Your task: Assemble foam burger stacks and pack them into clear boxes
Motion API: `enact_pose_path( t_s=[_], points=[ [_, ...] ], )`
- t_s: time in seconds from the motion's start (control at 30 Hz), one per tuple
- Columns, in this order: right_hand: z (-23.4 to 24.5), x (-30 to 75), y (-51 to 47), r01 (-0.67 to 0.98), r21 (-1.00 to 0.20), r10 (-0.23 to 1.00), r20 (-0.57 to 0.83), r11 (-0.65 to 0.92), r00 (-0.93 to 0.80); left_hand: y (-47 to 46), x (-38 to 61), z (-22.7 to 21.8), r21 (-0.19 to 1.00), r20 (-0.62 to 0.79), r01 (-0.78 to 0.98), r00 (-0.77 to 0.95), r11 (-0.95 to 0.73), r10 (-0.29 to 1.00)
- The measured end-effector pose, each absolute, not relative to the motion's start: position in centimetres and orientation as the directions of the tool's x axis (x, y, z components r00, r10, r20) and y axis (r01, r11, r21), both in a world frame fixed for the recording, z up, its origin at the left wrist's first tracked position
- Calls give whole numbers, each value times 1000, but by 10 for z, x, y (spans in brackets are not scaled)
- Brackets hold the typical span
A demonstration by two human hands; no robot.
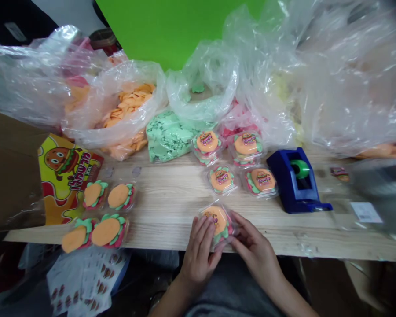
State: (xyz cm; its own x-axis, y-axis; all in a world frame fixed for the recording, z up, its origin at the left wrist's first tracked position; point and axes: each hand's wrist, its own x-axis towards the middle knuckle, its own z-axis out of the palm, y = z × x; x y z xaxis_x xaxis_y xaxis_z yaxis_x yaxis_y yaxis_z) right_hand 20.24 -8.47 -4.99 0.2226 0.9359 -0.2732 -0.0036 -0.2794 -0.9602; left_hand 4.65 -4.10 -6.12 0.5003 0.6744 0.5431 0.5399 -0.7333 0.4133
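Observation:
Near the table's front edge, a clear plastic box with a toy-like burger (220, 220) sits between my two hands. My left hand (201, 246) lies over its left side, fingers across the lid and partly over the burger label. At the right side, my right hand (255, 242) grips the box between thumb and fingers. Just beyond stand several closed burger boxes (222, 179) with round labels on their lids. To the left, several burgers (107, 230) lie in a clear tray, with no labels visible on their orange buns.
A blue tape dispenser (293, 180) stands right of the boxes. Along the back are plastic bags of orange pieces (128, 105), green pieces (171, 132) and pink pieces. A printed burger card (64, 171) leans at left. Label sheets (89, 279) hang below the table edge.

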Motion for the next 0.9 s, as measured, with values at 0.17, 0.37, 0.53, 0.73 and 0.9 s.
enact_pose_path(
  t_s=[0.17,0.37,0.53,0.73,0.9],
  points=[
    [-46,192,-83,-213,-922,880,-377,-324,288,-38,50,-59,501,499,589,402,-634,768],
    [-36,190,-81,-378,-867,841,-448,-324,305,-36,55,-62,532,490,590,370,-607,789],
    [-37,185,-78,-463,-831,807,-486,-308,336,-34,56,-64,522,522,588,352,-617,777],
    [-40,180,-71,-526,-788,784,-531,-319,321,-33,45,-60,511,452,554,477,-657,754],
    [-41,180,-70,-515,-799,794,-515,-309,323,-31,41,-60,499,493,541,465,-677,735]
  ],
)
